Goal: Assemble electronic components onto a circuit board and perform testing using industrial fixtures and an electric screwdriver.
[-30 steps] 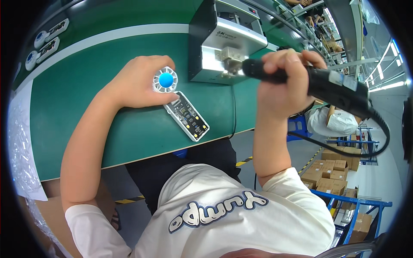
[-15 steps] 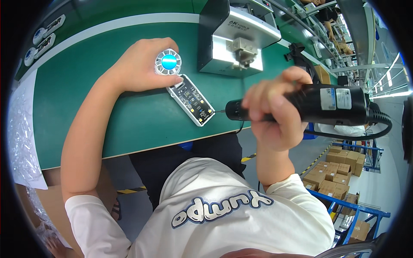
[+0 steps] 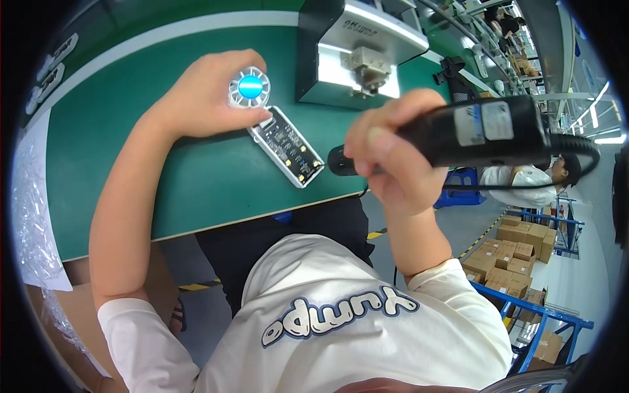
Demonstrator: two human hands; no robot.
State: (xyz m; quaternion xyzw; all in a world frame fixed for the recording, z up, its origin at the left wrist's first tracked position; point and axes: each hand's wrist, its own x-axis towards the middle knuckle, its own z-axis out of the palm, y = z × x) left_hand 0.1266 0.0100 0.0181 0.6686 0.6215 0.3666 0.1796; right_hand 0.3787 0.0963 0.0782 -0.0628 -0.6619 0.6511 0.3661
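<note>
Where the green table (image 3: 216, 177) stretches across the view, a silver-and-black machine (image 3: 363, 39) stands toward its far side. A corded black screwdriver (image 3: 455, 131) is wrapped in the person's right hand (image 3: 393, 144). The left hand (image 3: 203, 98) grips a white device (image 3: 288, 147) by its round, blue-centred end (image 3: 249, 87), just left of the screwdriver's nose, dark circuit board (image 3: 295, 153) showing.
</note>
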